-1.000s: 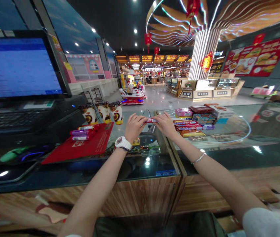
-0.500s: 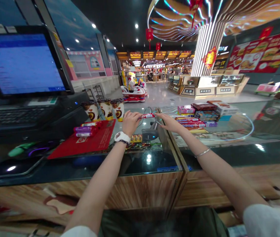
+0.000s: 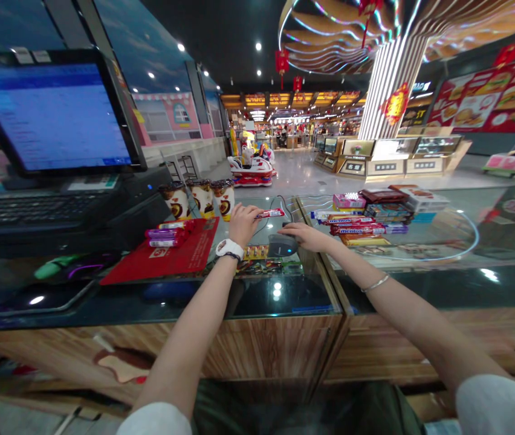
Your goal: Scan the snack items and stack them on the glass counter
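Observation:
My left hand [image 3: 243, 225], with a white watch on its wrist, pinches one end of a red candy roll [image 3: 270, 213] above the glass counter. The roll's free end points to the right. My right hand [image 3: 309, 237] lies over the handle end of a dark barcode scanner [image 3: 283, 245], its fingers closed around it; part of the grip is hidden by the fingers. To the right of it lie several Mentos rolls [image 3: 357, 229]. On the left, purple candy rolls [image 3: 164, 237] rest on a red paper sheet [image 3: 185, 254].
A monitor [image 3: 58, 115] and keyboard [image 3: 44, 208] stand at the left, near a mouse [image 3: 87, 266]. Several printed cups [image 3: 223, 199] line the counter's back edge. Boxed sweets [image 3: 387, 208] are stacked at the right. A wooden divider [image 3: 316, 260] splits the glass top.
My right hand has left the candy roll's right end and come down onto the barcode scanner. The left hand still holds the roll. The view has shifted slightly.

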Demonstrator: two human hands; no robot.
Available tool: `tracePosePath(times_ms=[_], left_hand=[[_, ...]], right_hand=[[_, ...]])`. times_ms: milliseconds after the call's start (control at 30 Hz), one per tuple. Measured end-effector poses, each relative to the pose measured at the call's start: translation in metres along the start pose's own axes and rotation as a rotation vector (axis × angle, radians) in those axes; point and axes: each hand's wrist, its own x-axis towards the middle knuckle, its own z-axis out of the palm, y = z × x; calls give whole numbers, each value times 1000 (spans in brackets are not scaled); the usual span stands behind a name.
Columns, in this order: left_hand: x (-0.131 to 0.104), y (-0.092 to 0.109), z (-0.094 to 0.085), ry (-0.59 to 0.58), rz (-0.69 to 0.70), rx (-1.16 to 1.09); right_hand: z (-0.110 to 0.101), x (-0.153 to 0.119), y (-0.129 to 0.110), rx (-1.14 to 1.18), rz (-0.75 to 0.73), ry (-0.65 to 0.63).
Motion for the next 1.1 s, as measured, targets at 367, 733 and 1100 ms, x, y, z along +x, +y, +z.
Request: tracePosePath(times_ms=[367,733,1100], left_hand=[[-1,-7,6,-23,-36,29],[-3,-16,8,9,-90,27],[-3,-18,9,6,-98,21]], right_hand=[[-4,-2,-13,-179,3,-56],[-11,5,-7,250,50,407],[-36,10,-31,879,474,836]])
